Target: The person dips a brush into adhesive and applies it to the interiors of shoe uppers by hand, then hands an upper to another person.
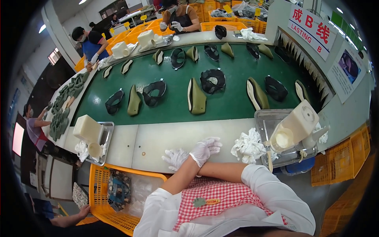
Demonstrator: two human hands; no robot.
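Forearms cross at the desk [158, 138] edge: left hand [206, 151] over right hand [176, 158], each grip apparently empty, fingers loosely extended. Hasty uncrossing could knock the crumpled white cloth [248, 145]. Beyond, an olive shoe [195, 98] lies on the green belt [171, 112].

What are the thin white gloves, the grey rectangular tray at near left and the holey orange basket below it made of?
The thin white gloves look like rubber or plastic, I can't tell which: they wrinkle like film. The grey rectangular tray is probably smooth metal, because it shines. The holey orange basket seems hard moulded plastic, with even colour and a neat lattice.
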